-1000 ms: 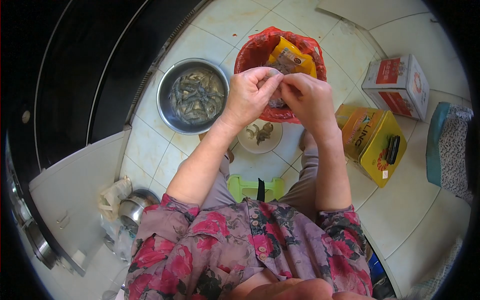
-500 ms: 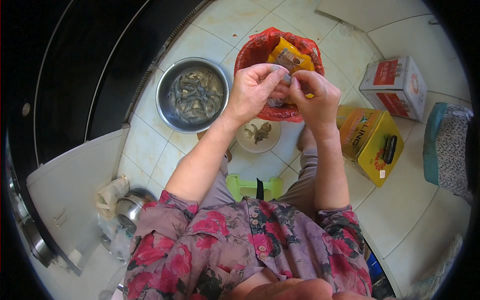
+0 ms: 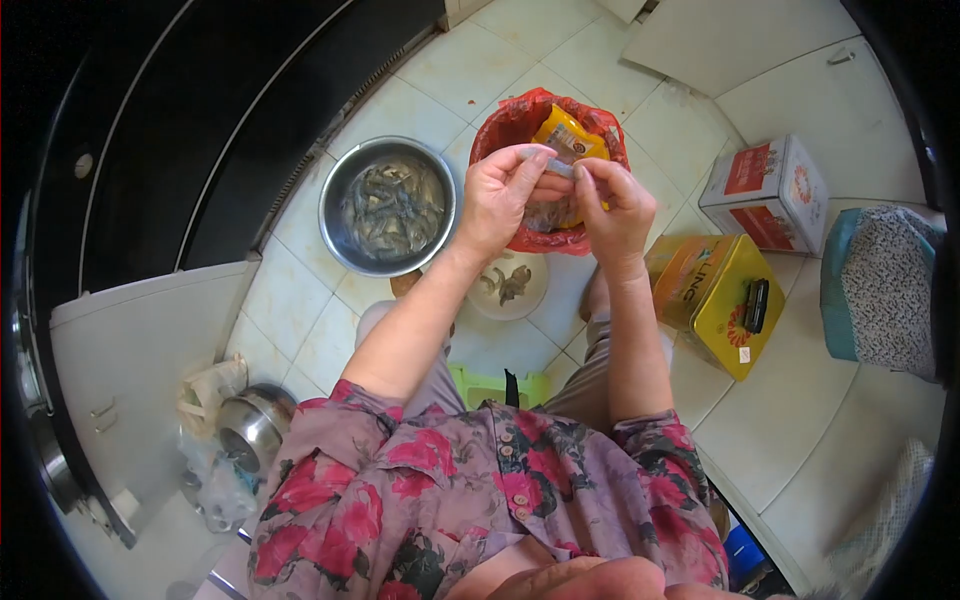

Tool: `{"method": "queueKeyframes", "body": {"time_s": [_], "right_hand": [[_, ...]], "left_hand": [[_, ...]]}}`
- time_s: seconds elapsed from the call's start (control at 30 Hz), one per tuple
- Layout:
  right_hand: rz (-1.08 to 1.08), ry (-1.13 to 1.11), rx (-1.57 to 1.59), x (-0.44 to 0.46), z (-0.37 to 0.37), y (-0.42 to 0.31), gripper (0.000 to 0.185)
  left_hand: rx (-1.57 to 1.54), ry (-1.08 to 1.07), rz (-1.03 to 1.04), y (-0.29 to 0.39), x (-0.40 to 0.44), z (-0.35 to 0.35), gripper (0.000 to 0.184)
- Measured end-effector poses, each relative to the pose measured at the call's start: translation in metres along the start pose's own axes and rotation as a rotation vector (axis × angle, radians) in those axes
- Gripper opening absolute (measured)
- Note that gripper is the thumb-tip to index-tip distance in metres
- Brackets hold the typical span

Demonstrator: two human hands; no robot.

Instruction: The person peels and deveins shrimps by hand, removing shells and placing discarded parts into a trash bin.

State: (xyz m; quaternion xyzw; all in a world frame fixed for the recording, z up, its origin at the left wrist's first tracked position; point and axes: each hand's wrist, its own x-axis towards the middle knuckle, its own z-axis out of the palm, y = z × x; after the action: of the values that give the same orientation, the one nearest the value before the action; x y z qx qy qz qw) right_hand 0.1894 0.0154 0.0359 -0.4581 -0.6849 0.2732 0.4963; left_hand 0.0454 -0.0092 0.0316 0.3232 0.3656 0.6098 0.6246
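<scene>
A grey shrimp (image 3: 560, 167) is held between both hands, above the near part of a bin lined with a red plastic bag (image 3: 492, 140). My left hand (image 3: 503, 203) pinches one end of the shrimp between thumb and fingers. At its other end, my right hand (image 3: 617, 212) grips it with thumb and fingertips. Left of the hands, several grey shrimp (image 3: 392, 210) lie in a steel bowl (image 3: 328, 222) on the floor. Below the hands, a white plate (image 3: 535, 300) carries a few shrimp pieces (image 3: 514, 284), partly hidden by my left forearm.
A yellow packet (image 3: 572, 135) lies in the bin. To the right stand a yellow tin (image 3: 690, 275) with a black object on top, a red-and-white carton (image 3: 765, 190) and a teal-edged fabric item (image 3: 885, 290). Steel pots (image 3: 255, 425) and plastic bags sit at lower left.
The whole view has shifted slightly, so bin, bowl and plate appear lower. Both hands keep hold of the shrimp, and more of it shows between the fingers.
</scene>
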Motion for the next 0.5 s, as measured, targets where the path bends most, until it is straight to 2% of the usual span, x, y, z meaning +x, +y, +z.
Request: {"method": "queueKeyframes", "body": {"time_s": [0.1, 0.33, 0.37, 0.43, 0.47, 0.5], "right_hand": [[0.039, -0.105, 0.130, -0.004, -0.004, -0.009, 0.007], [0.110, -0.140, 0.388, -0.010, -0.006, -0.018, 0.015], [0.176, -0.138, 0.442, -0.010, -0.007, -0.020, 0.014], [0.238, -0.140, 0.490, -0.010, -0.009, -0.020, 0.014], [0.275, -0.167, 0.529, -0.010, -0.009, -0.017, 0.014], [0.315, -0.193, 0.570, -0.011, -0.010, -0.013, 0.014]], "left_hand": [[0.054, 0.024, 0.072, 0.007, -0.007, 0.002, 0.024], [0.039, 0.040, 0.101, 0.008, -0.016, 0.008, 0.024], [0.033, 0.035, 0.108, 0.004, -0.013, 0.006, 0.024], [-0.171, -0.088, 0.075, 0.001, -0.007, 0.002, 0.025], [-0.177, -0.088, 0.078, -0.002, -0.006, -0.001, 0.025], [-0.257, -0.117, 0.006, -0.002, -0.007, -0.002, 0.025]]}}
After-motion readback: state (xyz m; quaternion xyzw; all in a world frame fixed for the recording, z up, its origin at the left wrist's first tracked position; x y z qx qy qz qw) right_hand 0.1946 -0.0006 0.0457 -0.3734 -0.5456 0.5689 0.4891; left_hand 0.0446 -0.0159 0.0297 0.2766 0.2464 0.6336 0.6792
